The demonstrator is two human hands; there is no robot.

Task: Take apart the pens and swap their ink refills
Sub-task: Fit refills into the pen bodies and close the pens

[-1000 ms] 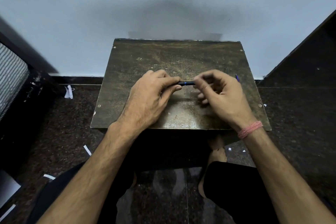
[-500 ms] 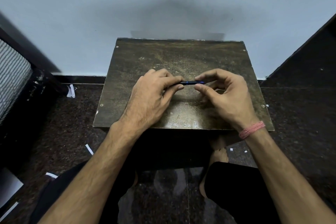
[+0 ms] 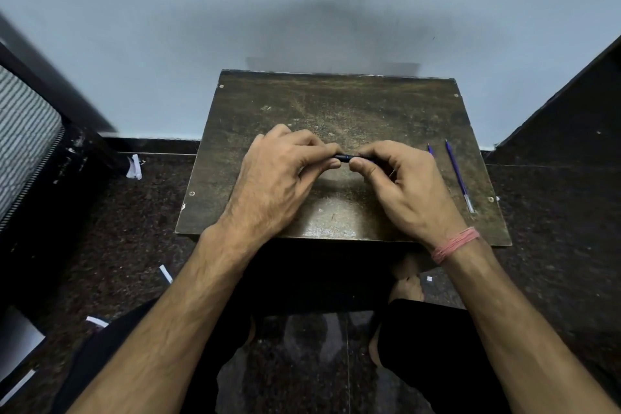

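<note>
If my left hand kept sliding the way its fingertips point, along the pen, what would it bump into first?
Most likely the right hand. The left hand points rightward along the dark pen, and the right thumb and fingers pinch that pen's other end, nearly touching the left fingertips.

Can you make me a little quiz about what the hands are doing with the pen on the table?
1. True or false: both hands hold the same dark pen.
2. Which wrist wears the pink thread band: A left, B right?
3. Fill in: the thin purple refill lies on the ____ near the right hand.

Key: 1 true, the left hand pinches one end and the right hand the other. 2 B. 3 table.
</note>
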